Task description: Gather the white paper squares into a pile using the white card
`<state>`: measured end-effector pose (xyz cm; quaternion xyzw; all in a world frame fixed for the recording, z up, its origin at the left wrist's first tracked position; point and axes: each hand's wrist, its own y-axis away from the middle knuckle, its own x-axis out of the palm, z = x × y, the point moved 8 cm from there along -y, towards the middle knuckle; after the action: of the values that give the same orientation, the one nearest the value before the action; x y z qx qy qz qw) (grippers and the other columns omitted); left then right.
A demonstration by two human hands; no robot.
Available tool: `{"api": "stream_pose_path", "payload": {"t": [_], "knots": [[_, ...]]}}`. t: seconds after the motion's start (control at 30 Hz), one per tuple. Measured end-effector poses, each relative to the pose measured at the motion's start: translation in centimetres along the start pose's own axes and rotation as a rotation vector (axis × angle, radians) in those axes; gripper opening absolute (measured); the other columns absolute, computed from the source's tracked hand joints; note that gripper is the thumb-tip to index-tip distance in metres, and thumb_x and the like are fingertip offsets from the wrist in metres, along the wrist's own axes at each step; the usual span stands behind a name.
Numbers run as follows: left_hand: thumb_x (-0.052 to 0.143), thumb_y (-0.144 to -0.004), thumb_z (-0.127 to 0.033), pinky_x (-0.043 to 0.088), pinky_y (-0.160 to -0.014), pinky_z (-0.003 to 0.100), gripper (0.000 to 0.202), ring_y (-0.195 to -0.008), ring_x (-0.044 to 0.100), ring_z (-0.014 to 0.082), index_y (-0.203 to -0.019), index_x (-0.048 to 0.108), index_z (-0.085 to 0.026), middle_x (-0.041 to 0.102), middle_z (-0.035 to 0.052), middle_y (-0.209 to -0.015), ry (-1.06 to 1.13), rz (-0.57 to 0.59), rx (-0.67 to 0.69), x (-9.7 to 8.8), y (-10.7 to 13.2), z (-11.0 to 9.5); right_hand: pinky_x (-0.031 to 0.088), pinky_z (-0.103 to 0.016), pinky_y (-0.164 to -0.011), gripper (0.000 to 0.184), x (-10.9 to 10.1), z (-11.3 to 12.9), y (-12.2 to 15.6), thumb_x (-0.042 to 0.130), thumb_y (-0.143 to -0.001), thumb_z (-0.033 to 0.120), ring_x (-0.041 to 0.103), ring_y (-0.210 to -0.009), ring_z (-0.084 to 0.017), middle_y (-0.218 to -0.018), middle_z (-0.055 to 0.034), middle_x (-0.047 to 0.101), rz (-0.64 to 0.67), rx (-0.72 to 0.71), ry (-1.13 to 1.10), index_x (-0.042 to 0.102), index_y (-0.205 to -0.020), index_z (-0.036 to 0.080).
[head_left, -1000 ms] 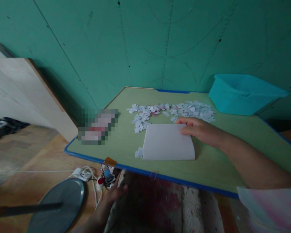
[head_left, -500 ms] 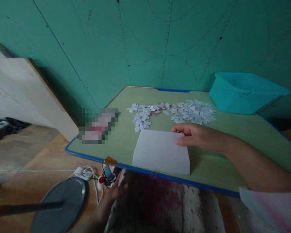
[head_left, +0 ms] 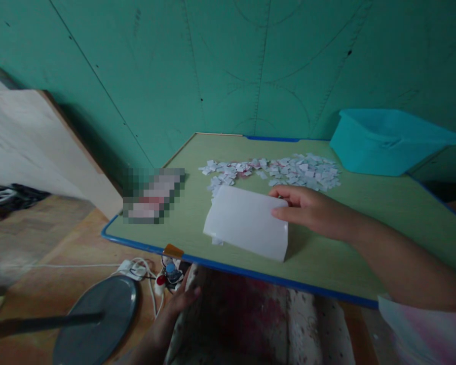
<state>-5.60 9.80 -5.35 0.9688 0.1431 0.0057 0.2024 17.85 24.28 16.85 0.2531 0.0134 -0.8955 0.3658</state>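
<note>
My right hand (head_left: 311, 209) pinches the right edge of a white folded paper sheet (head_left: 246, 222) and holds it tilted, lifted off the green table (head_left: 197, 167). Behind the sheet lies a spread of several small white paper pieces (head_left: 285, 170). One small scrap (head_left: 216, 241) lies on the table under the sheet's left corner. My left hand (head_left: 184, 296) is below the table edge, resting on patterned cloth at my lap, with its fingers curled and partly hidden.
A teal plastic bin (head_left: 387, 142) stands at the table's back right. A blurred patch (head_left: 152, 196) sits at the table's left edge. On the floor are a round grey fan base (head_left: 99, 317) and a white power strip with cables (head_left: 135, 269).
My right hand dragged the white sheet toward the near edge, then lifted and tilted it off the table. The left hand has stayed in place.
</note>
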Motion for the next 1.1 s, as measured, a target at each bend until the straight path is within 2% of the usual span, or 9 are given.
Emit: {"api": "stream_pose_path", "payload": {"t": [0.17,0.33,0.43,0.5,0.7,0.77,0.87,0.97,1.1], "knots": [[0.074,-0.046,-0.063,0.027,-0.108,0.048,0.073,-0.134,0.029,0.0343,-0.105,0.060,-0.023,0.066,0.0100,-0.118,-0.089,0.039,-0.065,0.4,0.1,0.2,0.034,-0.027,-0.056,0.009,-2.6,-1.1,-0.5,0.047,-0.075,0.026,0.054,-0.066,-0.016,-0.071,-0.0017,0.060,-0.176,0.065,0.250,0.053,-0.076,0.020],[0.071,-0.045,-0.068,0.029,-0.108,0.044,0.082,-0.134,0.030,0.0341,-0.108,0.057,-0.018,0.059,0.0145,-0.128,-0.067,0.034,-0.041,0.4,0.0,0.2,0.029,-0.030,-0.054,0.009,-7.5,-0.7,0.8,0.044,-0.075,0.027,0.049,-0.061,-0.018,-0.064,-0.0027,0.053,-0.547,0.125,0.456,0.050,-0.072,0.021],[0.071,-0.044,-0.069,0.030,-0.108,0.043,0.078,-0.133,0.032,0.0335,-0.103,0.057,-0.021,0.057,0.0131,-0.131,-0.076,0.037,-0.043,0.5,-0.1,0.5,0.028,-0.031,-0.055,0.007,-8.8,0.2,1.8,0.044,-0.077,0.027,0.047,-0.063,-0.019,-0.065,-0.0029,0.051,-0.706,0.111,0.494,0.047,-0.073,0.022],[0.072,-0.044,-0.068,0.032,-0.106,0.041,0.073,-0.132,0.034,0.0326,-0.100,0.057,-0.023,0.057,0.0121,-0.131,-0.055,0.023,-0.031,0.4,-0.1,0.4,0.029,-0.031,-0.057,0.006,-8.3,0.5,1.8,0.043,-0.077,0.027,0.048,-0.065,-0.019,-0.067,-0.0030,0.051,-0.707,0.066,0.469,0.046,-0.076,0.022],[0.073,-0.044,-0.068,0.032,-0.107,0.041,0.073,-0.133,0.031,0.0332,-0.100,0.058,-0.024,0.056,0.0099,-0.133,-0.048,0.021,-0.031,0.5,0.1,0.2,0.029,-0.030,-0.057,0.008,-5.7,0.0,0.6,0.046,-0.077,0.029,0.049,-0.065,-0.019,-0.068,-0.0018,0.052,-0.538,-0.001,0.369,0.048,-0.082,0.023],[0.071,-0.042,-0.072,0.032,-0.107,0.040,0.077,-0.133,0.033,0.0327,-0.101,0.057,-0.023,0.054,0.0100,-0.135,-0.040,0.027,-0.033,0.6,0.1,0.1,0.030,-0.029,-0.056,0.008,-5.5,-0.3,0.4,0.046,-0.078,0.030,0.049,-0.065,-0.018,-0.067,-0.0012,0.052,-0.495,-0.004,0.294,0.048,-0.081,0.023],[0.071,-0.041,-0.072,0.031,-0.107,0.041,0.078,-0.132,0.034,0.0334,-0.100,0.058,-0.023,0.058,0.0099,-0.131,-0.041,0.041,-0.042,0.6,0.1,0.2,0.032,-0.029,-0.057,0.008,-6.1,-0.5,0.5,0.046,-0.078,0.031,0.050,-0.067,-0.019,-0.069,-0.0012,0.053,-0.516,-0.030,0.210,0.049,-0.081,0.024],[0.075,-0.043,-0.065,0.029,-0.108,0.045,0.066,-0.133,0.032,0.0352,-0.093,0.061,-0.023,0.065,0.0109,-0.119,-0.057,0.026,-0.028,0.2,0.0,0.3,0.034,-0.030,-0.059,0.008,-6.3,-0.5,0.5,0.046,-0.077,0.030,0.050,-0.068,-0.018,-0.072,-0.0015,0.053,-0.539,-0.040,0.211,0.049,-0.082,0.023],[0.076,-0.049,-0.054,0.034,-0.105,0.045,0.048,-0.130,0.036,0.0358,-0.083,0.063,-0.023,0.070,0.0117,-0.108,-0.040,-0.014,-0.001,-0.1,0.0,0.3,0.034,-0.029,-0.057,0.008,-5.2,-0.7,0.1,0.047,-0.077,0.029,0.051,-0.066,-0.017,-0.070,-0.0013,0.053,-0.434,0.005,0.184,0.049,-0.081,0.023]]}}
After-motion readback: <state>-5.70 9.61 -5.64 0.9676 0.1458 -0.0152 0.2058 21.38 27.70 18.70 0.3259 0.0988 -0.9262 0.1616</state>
